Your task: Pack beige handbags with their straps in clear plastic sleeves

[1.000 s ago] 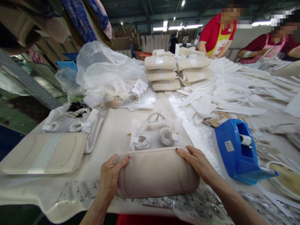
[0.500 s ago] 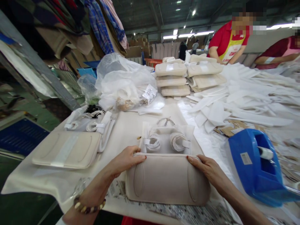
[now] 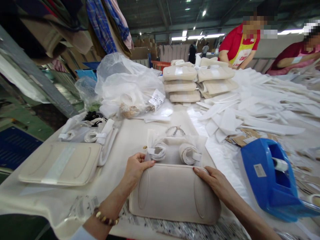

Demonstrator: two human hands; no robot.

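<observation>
Beige bag (image 3: 176, 193) lay at six o'clock on the desk (image 3: 132, 133), directly before the person, its long axis running from nine o'clock to three, with the three o'clock end dipping slightly towards four. Its straight upper edge pointed to twelve o'clock and its rounded lower edge to six, while the broad face, marked by a curved seam near each end, was turned up towards the wearer. The left hand (image 3: 137, 168) gripped the corner at ten o'clock, thumb along the upper edge and the other fingers bent; a beaded bracelet (image 3: 106, 217) circled that wrist. The right hand (image 3: 211, 178) grasped the corner at two o'clock, its thumb also at the edge, its other fingertips hidden. Just beyond that edge, at twelve o'clock, sat two white wrapped rolls (image 3: 189, 154), side by side. Printed clear film (image 3: 175, 228) showed along the bag's six o'clock side; whether the two touched could not be told. Near nine o'clock lay a second bag (image 3: 60, 163) with a pale band across it, its long axis also roughly nine to three. Towards three o'clock, apart from the right hand, stood a blue tape dispenser (image 3: 265, 180).
</observation>
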